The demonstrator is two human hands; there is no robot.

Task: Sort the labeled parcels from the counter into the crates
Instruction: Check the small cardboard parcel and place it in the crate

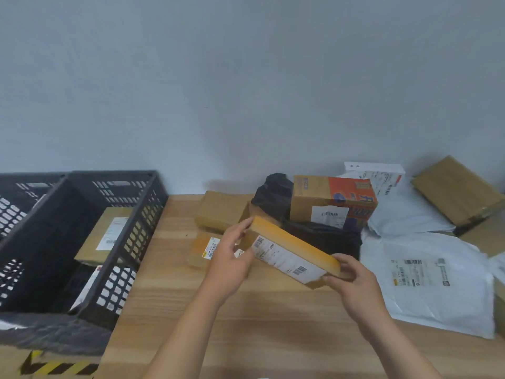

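Above the wooden counter (246,310), left hand (229,258) and right hand (352,280) each grip one end of a tilted flat brown parcel (292,240); its white label (284,259) shows barcodes, print too blurred to read; black crate (109,175) stands at left

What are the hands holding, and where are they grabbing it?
A flat labeled parcel: the left hand grips its left end, the right hand its right end.

Parcel-sorting room — labeled parcels (333,202); crates (82,242)
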